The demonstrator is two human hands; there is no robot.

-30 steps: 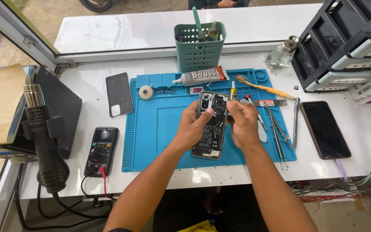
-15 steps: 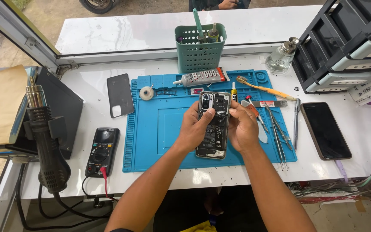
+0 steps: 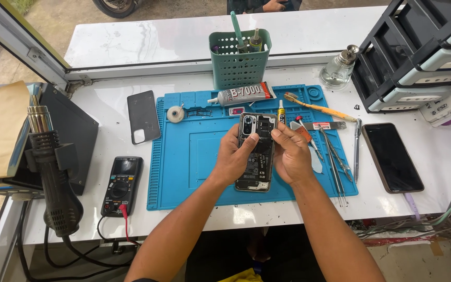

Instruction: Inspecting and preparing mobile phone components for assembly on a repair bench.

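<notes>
1. Two hands were on one thing: an opened phone (image 3: 257, 152) with its back cover off, held over the middle of the blue work mat (image 3: 194, 156).
2. My left hand (image 3: 234, 156) was closed around the phone's left edge, thumb laid across its upper part; my right hand (image 3: 289, 155) gripped the right edge, fingers curled at the top corner beside the camera block.
3. Its long axis ran away from me toward the far edge of the mat, camera end farthest off, bottom end nearest my wrists.
4. Both hands were about equally near, one on each long side, so neither had to reach.
5. Beyond the mat's far edge stood a green basket (image 3: 240, 61); on the mat's right part lay tweezers (image 3: 335, 162).
6. Left of the mat lay a dark back cover (image 3: 143, 117), well apart from my hands.
7. My fingers hid both long edges of the phone, and I could not tell whether its underside touched the mat; the small parts inside were too fine to make out.
</notes>
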